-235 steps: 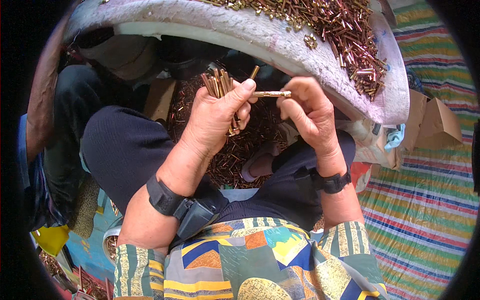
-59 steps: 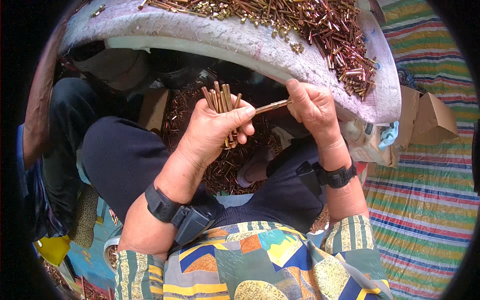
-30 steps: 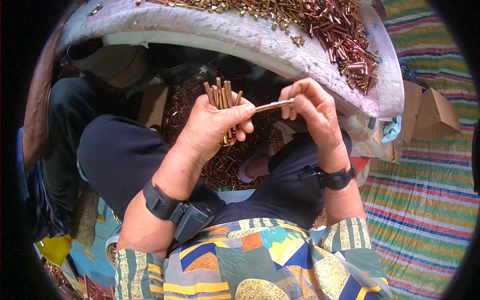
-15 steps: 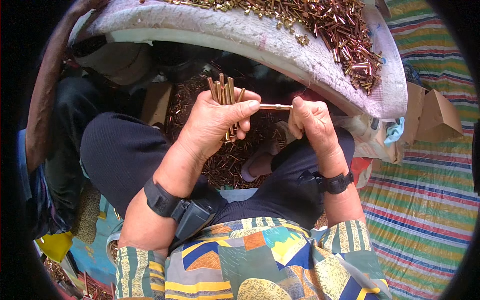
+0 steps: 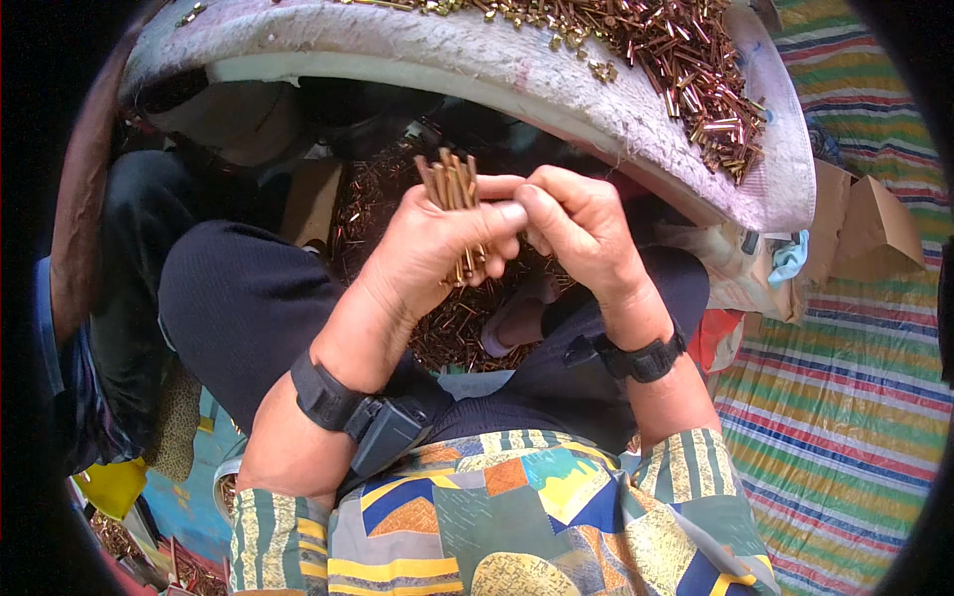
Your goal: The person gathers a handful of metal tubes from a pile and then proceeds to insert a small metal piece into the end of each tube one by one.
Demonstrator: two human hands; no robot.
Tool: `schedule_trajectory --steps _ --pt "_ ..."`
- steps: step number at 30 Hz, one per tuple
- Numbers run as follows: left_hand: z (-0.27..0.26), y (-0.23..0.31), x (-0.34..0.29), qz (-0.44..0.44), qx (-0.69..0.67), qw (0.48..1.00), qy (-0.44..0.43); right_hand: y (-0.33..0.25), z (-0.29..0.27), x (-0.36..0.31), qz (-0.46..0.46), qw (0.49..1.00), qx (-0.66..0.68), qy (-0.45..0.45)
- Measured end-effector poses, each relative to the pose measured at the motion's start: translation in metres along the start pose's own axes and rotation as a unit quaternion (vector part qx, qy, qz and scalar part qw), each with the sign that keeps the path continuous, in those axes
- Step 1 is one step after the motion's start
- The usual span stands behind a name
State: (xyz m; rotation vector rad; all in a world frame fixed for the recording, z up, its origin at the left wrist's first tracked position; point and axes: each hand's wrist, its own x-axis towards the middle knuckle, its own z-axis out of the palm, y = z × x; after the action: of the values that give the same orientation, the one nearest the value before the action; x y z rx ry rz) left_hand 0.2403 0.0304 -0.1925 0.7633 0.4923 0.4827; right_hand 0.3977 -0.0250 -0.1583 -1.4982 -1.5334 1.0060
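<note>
A bunch of thin copper-coloured metal tubes stands roughly upright in my left hand, its fingers wrapped round them. The thumb and forefinger of that hand reach out to the right. There my right hand meets them with its fingers curled in a pinch, touching the left fingertips. Whatever lies between the fingertips is hidden. Many similar tubes lie in a heap on the cloth-covered table in front of me, with small gold-coloured pieces beside them.
More tubes are strewn below, between my knees. An open cardboard box and a light blue cloth are at the right, near a striped plastic sheet. Another person's dark-clad leg is at the left.
My right hand has moved left, up to the left fingertips. The single tube that stretched between both hands no longer shows. My left hand still holds the bunch.
</note>
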Motion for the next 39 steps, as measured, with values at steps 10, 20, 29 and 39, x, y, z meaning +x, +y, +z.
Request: schedule_trajectory --steps 10,20,29,39 --pt "-0.013 -0.001 0.014 0.038 -0.208 0.97 0.119 0.002 -0.013 -0.016 -0.152 0.957 -0.114 0.221" --pt "-0.003 -0.011 0.0 -0.041 -0.051 0.996 0.056 0.011 -0.045 0.007 -0.054 0.978 -0.17 0.104" --pt "0.001 -0.009 0.008 -0.05 -0.043 0.995 0.068 0.043 -0.152 0.088 0.096 0.737 -0.618 0.256" --pt "-0.002 -0.007 0.006 -0.021 -0.017 0.996 0.082 0.033 -0.145 0.091 0.108 0.732 -0.659 0.137"
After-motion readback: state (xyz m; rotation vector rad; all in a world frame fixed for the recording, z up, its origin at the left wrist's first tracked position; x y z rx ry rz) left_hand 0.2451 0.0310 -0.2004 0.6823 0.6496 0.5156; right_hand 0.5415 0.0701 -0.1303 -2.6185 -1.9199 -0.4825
